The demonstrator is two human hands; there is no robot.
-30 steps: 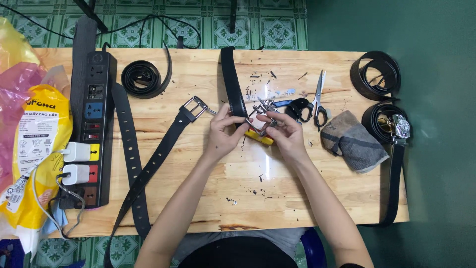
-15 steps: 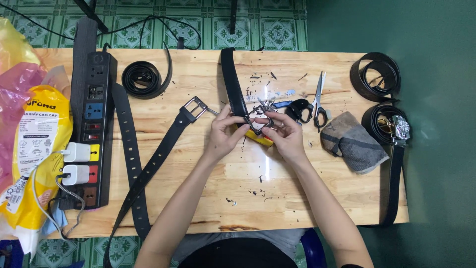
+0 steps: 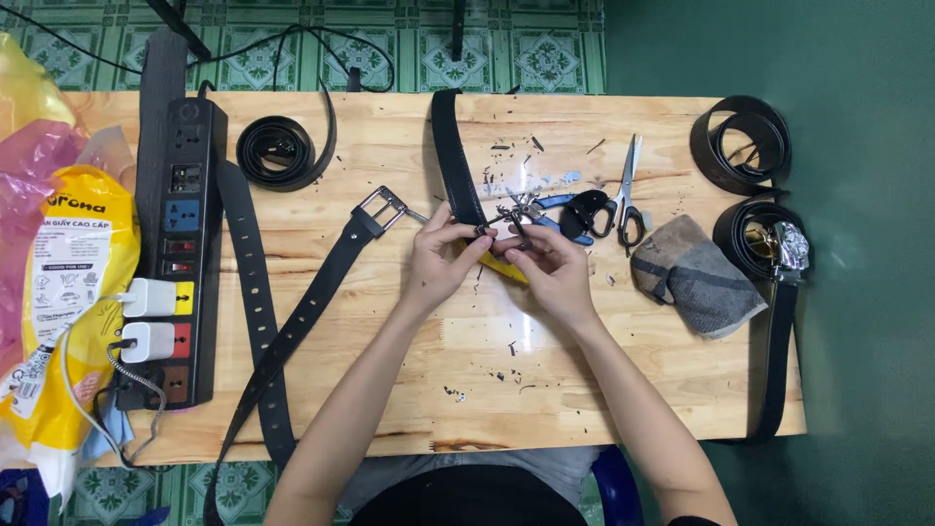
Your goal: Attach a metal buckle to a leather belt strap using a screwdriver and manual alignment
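Observation:
Both hands meet at the middle of the wooden table (image 3: 584,390). My left hand (image 3: 440,258) pinches the near end of a black belt (image 3: 450,146) that runs away to the table's far edge. My right hand (image 3: 553,268) holds a small metal buckle piece (image 3: 511,216) against that belt end. A yellow-handled tool (image 3: 506,268) lies under my hands, mostly hidden. A second black belt with a silver frame buckle (image 3: 382,207) lies diagonally to the left of my left hand.
Scissors (image 3: 628,190) and black-handled pliers (image 3: 584,209) lie just beyond my right hand, a grey cloth (image 3: 696,278) to its right. Coiled belts (image 3: 745,146) sit at the right edge, another coil (image 3: 282,151) far left. A black power strip (image 3: 185,263) with white plugs and plastic bags (image 3: 58,273) fill the left side.
My hands have stayed at the belt end; only the fingers have shifted slightly around the metal piece.

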